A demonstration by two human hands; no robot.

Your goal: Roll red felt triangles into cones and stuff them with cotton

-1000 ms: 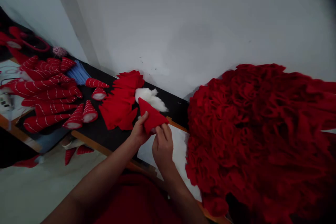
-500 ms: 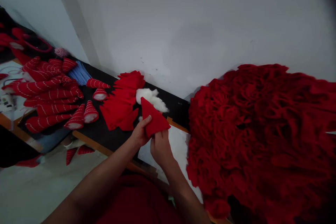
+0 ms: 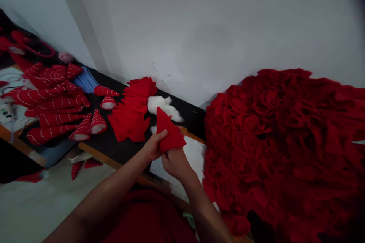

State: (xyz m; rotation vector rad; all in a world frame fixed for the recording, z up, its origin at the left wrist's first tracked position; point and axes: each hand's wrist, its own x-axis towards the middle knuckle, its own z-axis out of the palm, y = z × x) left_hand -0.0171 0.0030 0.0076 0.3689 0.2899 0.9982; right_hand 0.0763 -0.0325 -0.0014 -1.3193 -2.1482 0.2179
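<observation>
My left hand (image 3: 155, 146) grips a plain red felt cone (image 3: 170, 133), its thumb pressed on the near face and its other fingers behind. The cone's tip points up and away, and its open end faces me. My right hand (image 3: 176, 163) reaches into that open end, so most of its fingers are hidden by the felt. A tuft of white stuffing (image 3: 162, 104) lies on the black table just beyond the cone. Left of it sits a spread stack of plain red felt cones (image 3: 129, 110).
A large heap of dark red fabric pieces (image 3: 270, 144) rises on the right. Striped red cones (image 3: 57, 104) pile up at the left, near light-blue sticks (image 3: 86, 79) and a glue gun (image 3: 8, 112). A white sheet (image 3: 196, 152) lies beneath my right arm. A wall (image 3: 185, 34) stands behind.
My right hand has pushed further into the cone. The cone has tilted more upright and shifted slightly right, while my left hand keeps its hold.
</observation>
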